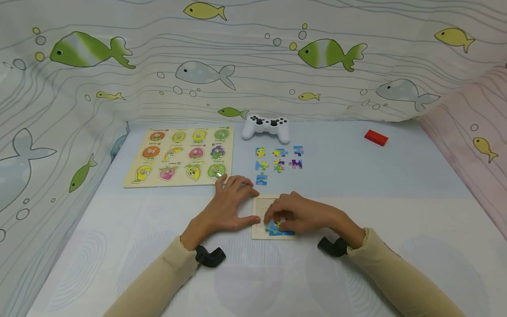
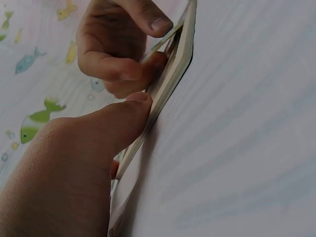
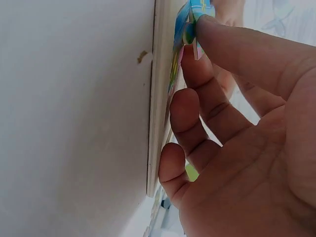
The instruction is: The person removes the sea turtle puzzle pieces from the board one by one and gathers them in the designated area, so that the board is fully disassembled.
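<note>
In the head view, a small square wooden puzzle tray [image 1: 259, 235] lies on the table with blue jigsaw pieces [image 1: 276, 231] in its lower part. My left hand [image 1: 231, 204] spreads its fingers at the tray's left side, the thumb touching the edge and a fingertip near the upper left corner. Over the tray, my right hand [image 1: 303, 213] pinches a jigsaw piece [image 3: 201, 9] between thumb and index finger, tilted above other pieces, as the right wrist view shows. The right hand covers much of the tray in the head view.
Several loose jigsaw pieces [image 1: 261, 165] lie in rows beyond the tray. Behind them sits a white game controller [image 1: 266, 127]. A wooden fruit puzzle board [image 1: 166, 181] is at the back left, a red block [image 1: 376, 138] at the back right.
</note>
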Demonstrator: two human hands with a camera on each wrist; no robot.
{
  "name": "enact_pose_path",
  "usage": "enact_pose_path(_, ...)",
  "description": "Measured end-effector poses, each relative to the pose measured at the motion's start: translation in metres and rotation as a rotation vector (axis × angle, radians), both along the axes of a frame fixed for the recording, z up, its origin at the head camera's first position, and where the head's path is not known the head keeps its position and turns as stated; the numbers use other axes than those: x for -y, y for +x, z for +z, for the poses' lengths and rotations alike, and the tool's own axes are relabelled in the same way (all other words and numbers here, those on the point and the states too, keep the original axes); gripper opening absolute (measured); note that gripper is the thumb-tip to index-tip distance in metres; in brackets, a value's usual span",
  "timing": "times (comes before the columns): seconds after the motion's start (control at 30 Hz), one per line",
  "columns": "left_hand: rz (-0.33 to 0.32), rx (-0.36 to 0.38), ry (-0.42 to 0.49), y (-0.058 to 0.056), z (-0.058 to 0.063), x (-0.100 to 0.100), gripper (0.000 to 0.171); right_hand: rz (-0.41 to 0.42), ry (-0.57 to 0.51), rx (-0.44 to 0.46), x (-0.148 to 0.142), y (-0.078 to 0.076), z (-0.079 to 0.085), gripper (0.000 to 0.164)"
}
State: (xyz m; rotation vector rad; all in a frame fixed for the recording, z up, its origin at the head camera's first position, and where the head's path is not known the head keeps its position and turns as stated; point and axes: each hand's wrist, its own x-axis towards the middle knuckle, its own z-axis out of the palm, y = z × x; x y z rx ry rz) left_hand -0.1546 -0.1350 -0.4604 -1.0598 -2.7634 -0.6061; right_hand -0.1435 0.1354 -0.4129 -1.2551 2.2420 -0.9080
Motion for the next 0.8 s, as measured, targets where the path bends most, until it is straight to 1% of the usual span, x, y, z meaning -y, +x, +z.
enact_pose_path(0.17, 0.000, -0.001, -0.009, 0.0000, 0.0003, -0.0002, 0.056, -0.023, 0.018, 0.036, 0.0002, 0.0005, 0.0011, 0.028)
enact_pose_path(0.4, -0.001, 0.006, -0.011, 0.0009, 0.0007, 0.0000, 0.056, -0.045, 0.048, 0.121, -0.0028, 0.0004, 0.0037, 0.021)
enact_pose_path(0.5, 0.001, 0.008, -0.014, 0.0009, 0.0005, 0.0002, 0.056, -0.031, 0.025, 0.145, -0.0040, -0.0014, 0.0024, 0.020)
enact_pose_path(0.67, 0.001, 0.010, -0.014, 0.0012, 0.0008, 0.0004, 0.056, 0.026, -0.062, 0.177, -0.0056, -0.0041, -0.0013, 0.017)
enact_pose_path(0.8, -0.001, 0.005, -0.009, 0.0013, 0.0006, 0.0003, 0.055, 0.046, -0.076, 0.182, -0.0058, -0.0049, -0.0016, 0.014)
